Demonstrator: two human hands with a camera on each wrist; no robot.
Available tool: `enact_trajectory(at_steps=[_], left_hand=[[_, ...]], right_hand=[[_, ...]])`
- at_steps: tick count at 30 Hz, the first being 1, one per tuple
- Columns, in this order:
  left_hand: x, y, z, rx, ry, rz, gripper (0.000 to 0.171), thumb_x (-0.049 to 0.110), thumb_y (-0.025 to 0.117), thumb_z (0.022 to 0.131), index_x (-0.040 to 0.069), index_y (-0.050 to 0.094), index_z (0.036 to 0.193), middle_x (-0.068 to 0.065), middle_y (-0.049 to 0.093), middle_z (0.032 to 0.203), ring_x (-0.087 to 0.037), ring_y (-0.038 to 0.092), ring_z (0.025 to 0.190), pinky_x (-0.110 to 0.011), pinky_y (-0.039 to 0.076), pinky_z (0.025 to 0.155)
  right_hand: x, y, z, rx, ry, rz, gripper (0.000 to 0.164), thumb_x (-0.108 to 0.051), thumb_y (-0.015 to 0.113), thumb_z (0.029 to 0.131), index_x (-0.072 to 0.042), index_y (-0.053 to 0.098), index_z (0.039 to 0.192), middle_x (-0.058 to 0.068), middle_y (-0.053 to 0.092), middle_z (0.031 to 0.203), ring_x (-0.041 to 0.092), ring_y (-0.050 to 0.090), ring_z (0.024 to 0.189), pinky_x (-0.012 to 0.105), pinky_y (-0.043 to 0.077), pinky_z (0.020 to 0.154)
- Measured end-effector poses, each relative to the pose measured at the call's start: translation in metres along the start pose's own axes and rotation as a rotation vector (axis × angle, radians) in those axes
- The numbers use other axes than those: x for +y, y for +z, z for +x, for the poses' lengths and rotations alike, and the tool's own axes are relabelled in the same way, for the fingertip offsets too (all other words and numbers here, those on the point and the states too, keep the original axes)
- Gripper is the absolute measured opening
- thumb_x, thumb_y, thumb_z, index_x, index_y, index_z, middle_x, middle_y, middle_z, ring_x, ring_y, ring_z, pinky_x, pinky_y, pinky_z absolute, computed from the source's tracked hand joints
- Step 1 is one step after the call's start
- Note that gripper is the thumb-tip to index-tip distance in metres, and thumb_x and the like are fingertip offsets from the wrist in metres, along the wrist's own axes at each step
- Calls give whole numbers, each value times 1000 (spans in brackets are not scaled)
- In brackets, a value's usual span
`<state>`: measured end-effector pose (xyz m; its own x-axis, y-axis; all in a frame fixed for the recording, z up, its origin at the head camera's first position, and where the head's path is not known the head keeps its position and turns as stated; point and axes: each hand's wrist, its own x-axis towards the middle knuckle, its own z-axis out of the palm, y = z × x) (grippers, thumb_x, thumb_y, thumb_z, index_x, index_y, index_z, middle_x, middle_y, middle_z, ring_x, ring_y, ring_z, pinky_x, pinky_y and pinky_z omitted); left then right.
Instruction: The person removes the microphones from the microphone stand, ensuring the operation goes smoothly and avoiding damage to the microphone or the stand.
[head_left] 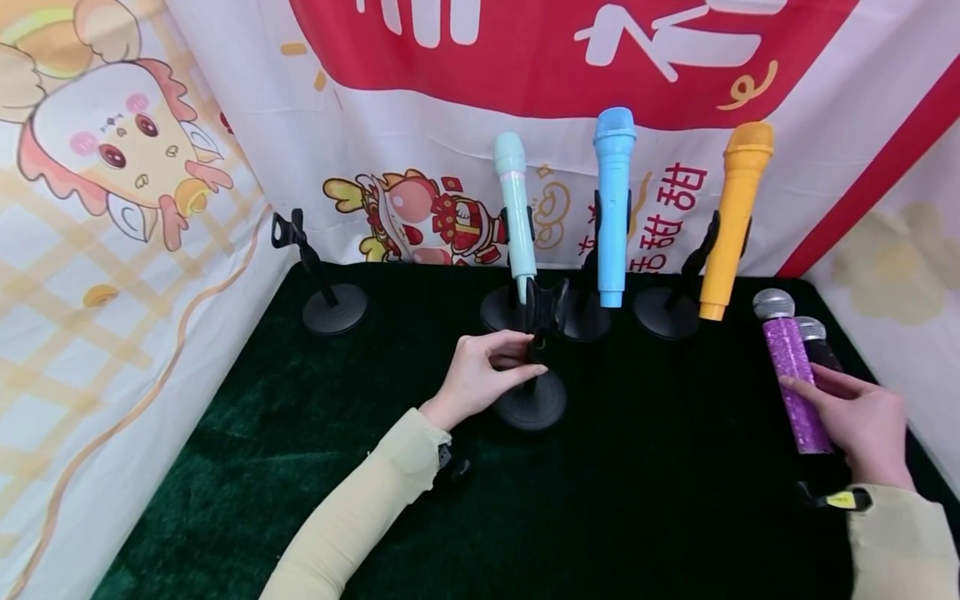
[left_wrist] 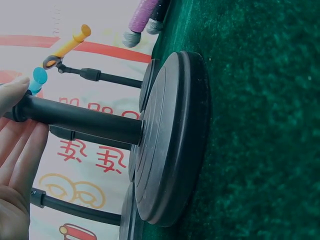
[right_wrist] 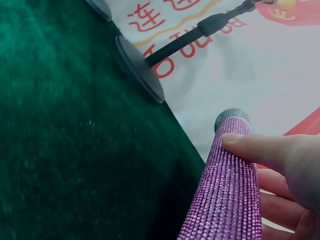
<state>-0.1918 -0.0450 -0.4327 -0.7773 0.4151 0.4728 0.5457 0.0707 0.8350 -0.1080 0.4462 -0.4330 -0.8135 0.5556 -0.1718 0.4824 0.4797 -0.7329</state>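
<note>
My left hand (head_left: 487, 375) pinches the post of a black microphone stand (head_left: 532, 404) in the middle of the table, just under its clip. The clip on top is bare. In the left wrist view the round base (left_wrist: 172, 140) appears at or just above the green cloth. At the right, my right hand (head_left: 862, 412) grips a purple glittery microphone (head_left: 797, 383) with a silver mesh head, thumb on one side and fingers on the other. Beside and partly behind it is a black microphone (head_left: 821, 342). Whether the purple one touches the cloth I cannot tell.
Along the back, stands hold a mint microphone (head_left: 517, 208), a blue microphone (head_left: 613, 208) and an orange microphone (head_left: 735, 221). Another black stand (head_left: 333, 308) with a bare clip is at the back left. Dark green cloth (head_left: 637, 483) covers the table; printed fabric (head_left: 420, 125) hangs behind.
</note>
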Motion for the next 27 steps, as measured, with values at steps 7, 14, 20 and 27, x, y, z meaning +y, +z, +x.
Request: enact_trajectory(at_steps=[7, 14, 20, 27], left_hand=[[-1, -1, -1, -1, 0, 2, 32, 21, 82, 89, 12, 74, 119, 4, 74, 110, -12, 73, 92, -31, 61, 78], [-1, 0, 0, -5, -22, -1, 33, 20, 83, 88, 12, 73, 119, 3, 74, 111, -12, 73, 92, -31, 61, 78], [2, 0, 0, -2, -31, 2, 34, 18, 83, 88, 11, 73, 119, 2, 74, 110, -12, 73, 92, -30, 61, 78], [1, 0, -1, 1, -36, 11, 33, 19, 83, 88, 12, 73, 119, 3, 74, 110, -11, 73, 92, -30, 61, 78]], right_hand=[[6, 0, -1, 22, -47, -90, 86, -63, 79, 80, -4, 60, 139, -27, 64, 89, -2, 47, 89, 18, 45, 61], [4, 2, -4, 24, -56, -156, 84, -64, 72, 85, -2, 58, 140, 27, 54, 139, 32, 55, 106, 26, 44, 62], [5, 4, -6, 31, -79, -184, 81, -62, 71, 88, -1, 58, 139, 30, 54, 138, 44, 53, 116, 30, 43, 65], [7, 5, -5, 34, -114, -237, 81, -60, 68, 91, 4, 56, 139, 34, 51, 137, 55, 44, 126, 66, 38, 93]])
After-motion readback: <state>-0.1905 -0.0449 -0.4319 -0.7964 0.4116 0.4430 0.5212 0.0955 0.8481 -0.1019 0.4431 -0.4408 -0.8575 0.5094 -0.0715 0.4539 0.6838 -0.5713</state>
